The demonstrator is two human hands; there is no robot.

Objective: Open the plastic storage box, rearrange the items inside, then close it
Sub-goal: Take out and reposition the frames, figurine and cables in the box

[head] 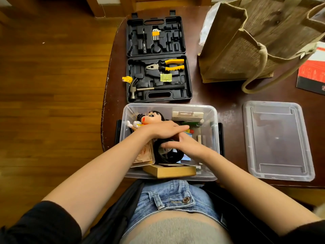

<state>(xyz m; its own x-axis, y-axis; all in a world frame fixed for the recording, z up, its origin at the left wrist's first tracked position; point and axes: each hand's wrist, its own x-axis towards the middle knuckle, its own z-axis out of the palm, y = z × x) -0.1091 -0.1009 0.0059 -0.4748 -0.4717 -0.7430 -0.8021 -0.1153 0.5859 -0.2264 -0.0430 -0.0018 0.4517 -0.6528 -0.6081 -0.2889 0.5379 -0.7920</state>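
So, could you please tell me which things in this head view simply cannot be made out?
- Contents mid-box in the clear plastic storage box: covered by the left hand and right hand.
- Black round object: what it is, and whether the right fingers grip it or press it; they overlap it.
- Red and black booklet: cut off by the right edge.
- White carton's print: too small.
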